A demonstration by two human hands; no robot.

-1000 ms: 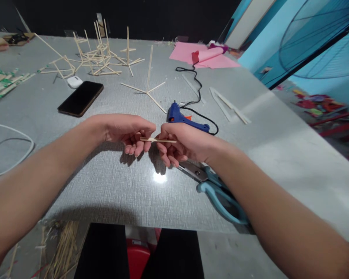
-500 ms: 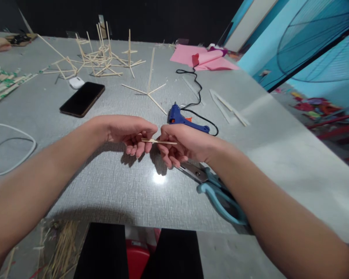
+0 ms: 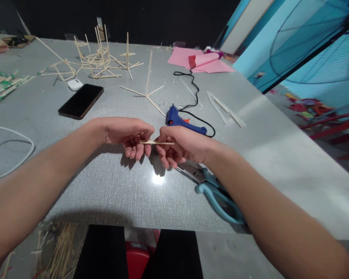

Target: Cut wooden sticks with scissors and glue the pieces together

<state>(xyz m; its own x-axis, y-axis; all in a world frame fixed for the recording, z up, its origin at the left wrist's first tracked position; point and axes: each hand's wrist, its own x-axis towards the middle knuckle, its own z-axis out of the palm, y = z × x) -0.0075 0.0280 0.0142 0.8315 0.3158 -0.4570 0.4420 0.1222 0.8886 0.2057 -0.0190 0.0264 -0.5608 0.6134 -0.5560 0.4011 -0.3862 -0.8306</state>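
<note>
The left hand [image 3: 124, 132] and right hand [image 3: 184, 142] pinch a stick [image 3: 165, 143] between thumbs and fingers, unchanged from a second ago, suggesting a steady hold. Beyond the fingers lies the glue gun [image 3: 172, 116]; nearer, rightward, scissors [image 3: 203, 178].

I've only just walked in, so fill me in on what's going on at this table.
A person is holding a short wooden stick in both hands, the left hand and right hand close together over the table. A blue glue gun lies just beyond the right hand, and the scissors lie on the near side, partly hidden by the right forearm. Farther back stand several stick frames, with a phone lying in front of them.
</note>
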